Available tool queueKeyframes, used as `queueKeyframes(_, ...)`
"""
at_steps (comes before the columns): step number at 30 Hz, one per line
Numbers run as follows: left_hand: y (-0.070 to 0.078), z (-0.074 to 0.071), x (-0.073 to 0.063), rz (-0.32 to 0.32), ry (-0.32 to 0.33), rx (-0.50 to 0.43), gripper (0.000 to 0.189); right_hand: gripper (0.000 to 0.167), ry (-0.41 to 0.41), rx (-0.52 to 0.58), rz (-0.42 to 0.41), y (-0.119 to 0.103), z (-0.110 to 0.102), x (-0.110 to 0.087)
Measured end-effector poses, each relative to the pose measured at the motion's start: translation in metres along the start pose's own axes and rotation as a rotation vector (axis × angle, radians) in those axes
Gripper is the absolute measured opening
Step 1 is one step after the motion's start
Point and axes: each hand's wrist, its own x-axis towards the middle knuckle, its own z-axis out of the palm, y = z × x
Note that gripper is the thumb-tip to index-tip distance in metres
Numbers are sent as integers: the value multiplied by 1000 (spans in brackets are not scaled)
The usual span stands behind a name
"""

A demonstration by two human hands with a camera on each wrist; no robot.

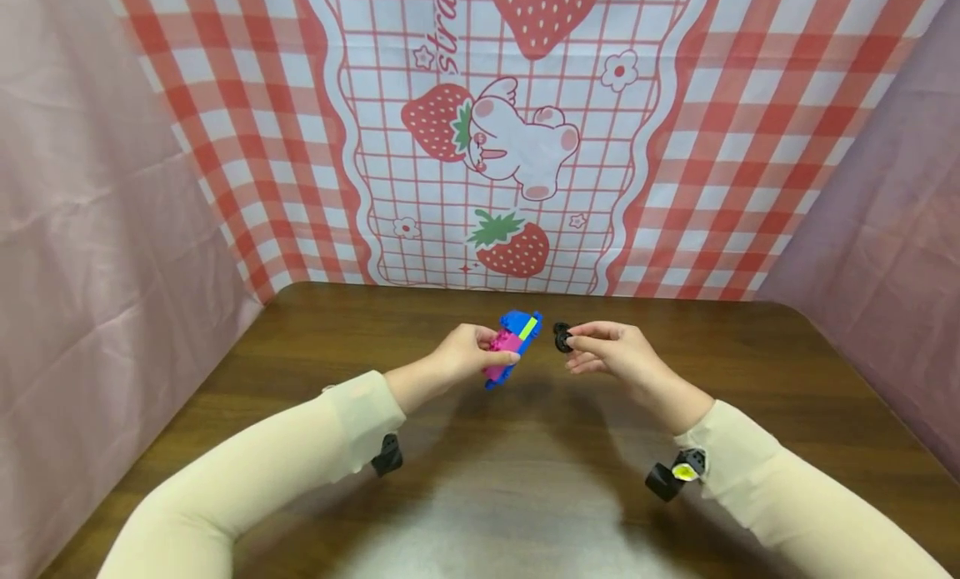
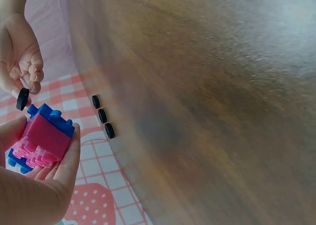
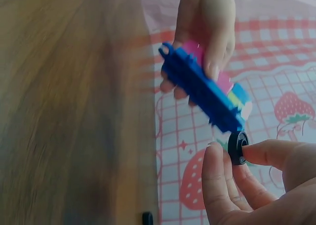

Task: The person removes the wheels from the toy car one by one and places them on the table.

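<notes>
My left hand grips a toy car body of building blocks, thumb on one side and fingers on the other. The body has a blue base, a pink block part and a blue part with a yellow-green stripe, and it is tilted. My right hand pinches a small black toy wheel between thumb and fingers. In the right wrist view the wheel is close to one end of the blue base; whether they touch I cannot tell. Three more black wheels stand in a row in the left wrist view.
A brown wooden table lies under both hands. Behind it hangs a red-and-white checked cloth with strawberry prints. Pinkish curtains hang at the sides. A dark camera device sits at the right wrist.
</notes>
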Motion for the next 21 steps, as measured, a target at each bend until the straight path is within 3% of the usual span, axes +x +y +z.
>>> queueKeyframes(11, -9, 2, -9, 5, 11, -11, 44, 32, 16, 21, 35, 6, -31, -1)
queueKeyframes(21, -12, 4, -11, 21, -6, 2, 42, 23, 50, -27, 33, 9, -55, 3)
